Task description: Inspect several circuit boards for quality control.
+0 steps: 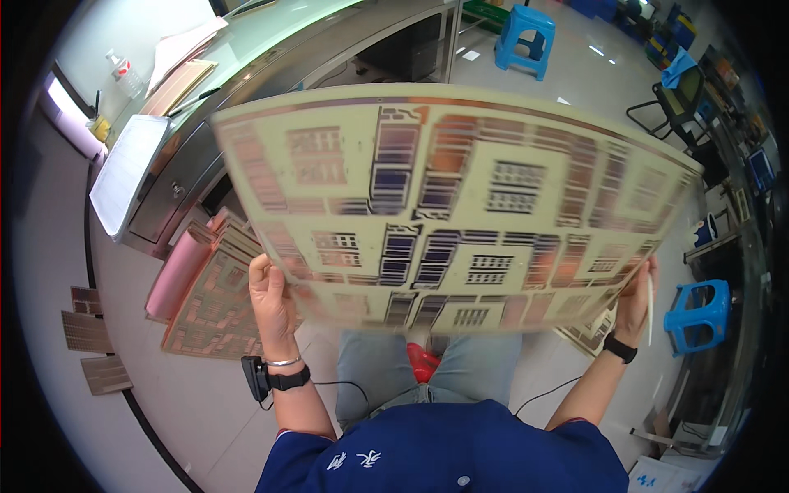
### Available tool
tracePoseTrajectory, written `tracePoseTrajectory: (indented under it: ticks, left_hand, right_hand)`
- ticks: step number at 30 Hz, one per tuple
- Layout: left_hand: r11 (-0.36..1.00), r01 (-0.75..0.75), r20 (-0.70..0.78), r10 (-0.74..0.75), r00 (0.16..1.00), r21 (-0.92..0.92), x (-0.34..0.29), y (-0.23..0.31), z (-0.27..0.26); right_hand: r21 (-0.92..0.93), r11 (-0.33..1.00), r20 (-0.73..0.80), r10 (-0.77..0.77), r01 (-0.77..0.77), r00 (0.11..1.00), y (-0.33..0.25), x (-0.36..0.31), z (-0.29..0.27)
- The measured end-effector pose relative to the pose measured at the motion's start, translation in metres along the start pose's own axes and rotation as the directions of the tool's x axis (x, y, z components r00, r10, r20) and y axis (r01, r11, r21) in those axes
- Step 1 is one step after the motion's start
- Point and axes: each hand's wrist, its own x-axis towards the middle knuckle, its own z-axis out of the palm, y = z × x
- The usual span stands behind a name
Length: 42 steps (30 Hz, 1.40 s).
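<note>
A large cream-coloured circuit board panel (449, 238) with coppery and dark patterns is held up in front of me, tilted and slightly blurred. My left hand (273, 302) is closed on its lower left edge. On the lower right edge, my right hand (633, 302) grips the same panel, its fingers partly hidden behind it. A thin white stick-like thing (650, 311) shows beside the right hand; I cannot tell what it is. Each wrist has a black band, and a dark boxy device (256, 378) sits at the left wrist.
A glass-topped metal desk (271, 37) at the far left bears papers, a plastic bottle (123, 74) and a white sheet (130, 172). Patterned boards (215, 308) and a pink roll (177, 271) lean below it. Blue stools (526, 41) (697, 316) and a chair (678, 103) stand around.
</note>
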Motion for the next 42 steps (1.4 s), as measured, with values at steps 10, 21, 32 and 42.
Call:
tracePoseTrajectory:
  ticks: [10,21,32,42]
  left_hand:
    - [0.952,0.277,-0.084,-0.289,0.954,-0.127,-0.006,-0.018,0.067]
    - [0.767,0.507,0.093,-0.516,0.852,-0.394,-0.023,-0.037,0.034]
    - [0.818,0.56,0.042,-0.56,0.828,-0.128,-0.032,-0.054,0.018]
    - [0.862,0.502,-0.143,-0.49,0.86,0.067,-0.042,-0.056,0.034]
  right_hand:
    - [0.61,0.79,0.253,-0.123,-0.059,0.96,0.068,0.033,-0.051]
    - [0.572,0.778,0.096,0.251,-0.26,0.963,-0.002,-0.019,0.086]
    - [0.654,0.719,0.08,0.245,-0.236,0.966,0.005,-0.005,0.065]
    - [0.388,0.891,0.081,0.219,-0.233,0.972,0.0,-0.004,-0.004]
